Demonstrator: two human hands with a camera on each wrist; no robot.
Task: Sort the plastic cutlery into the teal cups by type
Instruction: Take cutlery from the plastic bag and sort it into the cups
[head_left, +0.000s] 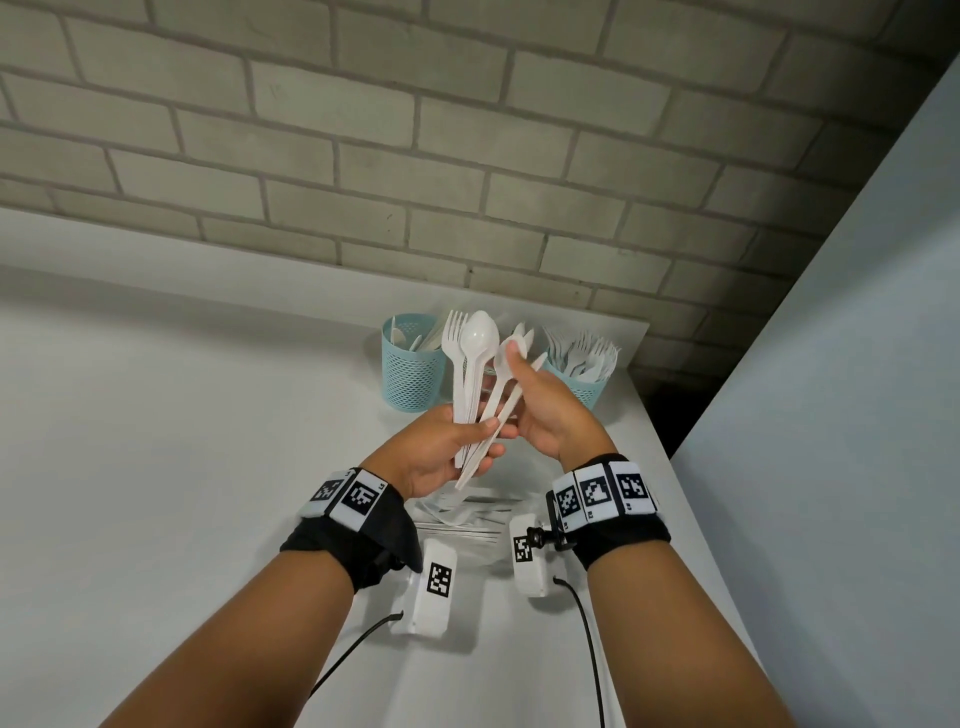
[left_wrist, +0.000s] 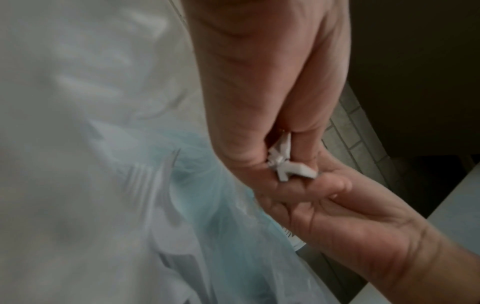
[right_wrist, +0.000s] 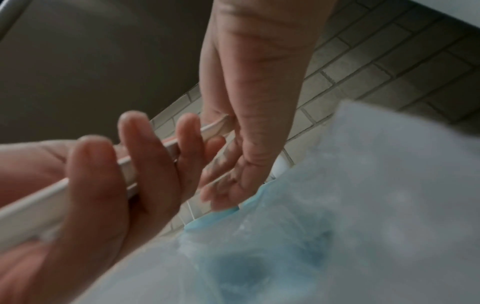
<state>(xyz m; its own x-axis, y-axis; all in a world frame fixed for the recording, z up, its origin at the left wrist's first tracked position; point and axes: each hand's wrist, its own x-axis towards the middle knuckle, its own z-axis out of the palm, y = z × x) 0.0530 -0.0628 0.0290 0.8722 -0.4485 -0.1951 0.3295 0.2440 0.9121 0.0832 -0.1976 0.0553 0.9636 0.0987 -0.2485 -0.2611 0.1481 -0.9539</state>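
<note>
The left hand (head_left: 441, 452) holds a grip on a fanned bunch of white cutlery (head_left: 475, 374) above the bench (head_left: 182, 441). The right hand (head_left: 545, 410) pinches one piece from that bunch, in front of two teal cups (head_left: 410, 374).

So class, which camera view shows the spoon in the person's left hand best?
The head view: the spoon stands with its bowl facing the camera, above the left hand. The left wrist view shows only white handle ends. The right wrist view shows blurred handles across the fingers.
</note>
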